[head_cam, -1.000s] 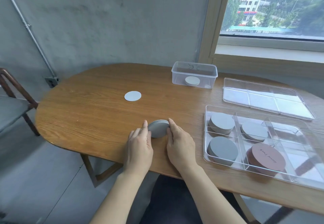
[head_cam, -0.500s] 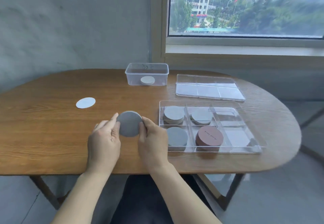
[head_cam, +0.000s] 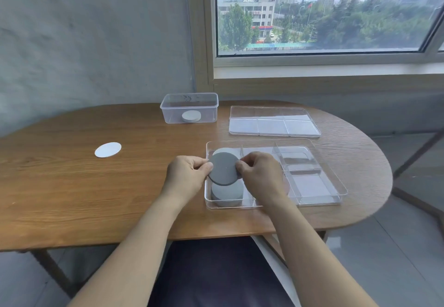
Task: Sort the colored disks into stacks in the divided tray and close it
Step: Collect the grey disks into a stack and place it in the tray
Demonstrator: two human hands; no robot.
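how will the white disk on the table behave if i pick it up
The white disk lies flat and looks very thin, so it will probably slide on the smooth table before lifting. It seems light and unlikely to roll.

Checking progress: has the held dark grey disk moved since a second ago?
Yes: rightward. The dark grey disk, then left of the divided tray, is now above its left compartments.

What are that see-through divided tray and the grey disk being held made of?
The divided tray looks like clear rigid plastic, glossy: the table grain shows through it and its rims catch light. The grey disk is matte, thin and stiff-looking; perhaps ceramic, felt or foam, unclear which.
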